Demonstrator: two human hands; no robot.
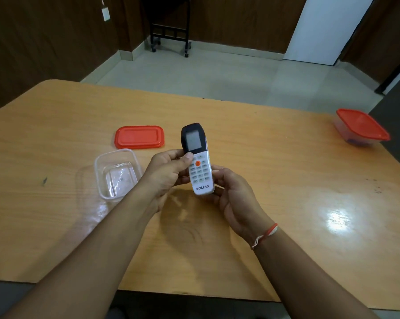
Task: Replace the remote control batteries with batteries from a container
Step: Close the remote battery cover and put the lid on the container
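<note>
Both hands' fingers grip the remote — left hand at its side, right hand beneath.

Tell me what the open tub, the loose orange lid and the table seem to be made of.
Open tub: clear plastic, glossy; the table shows through its walls. Loose orange lid: opaque plastic, probably moulded, with a raised rim and a smooth, slightly shiny face. Table: looks like wood-grain laminate or varnished wood, glossy; it mirrors the ceiling light.

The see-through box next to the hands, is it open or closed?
Open. The clear box has no lid on; a red lid lies flat on the table just behind it.
</note>
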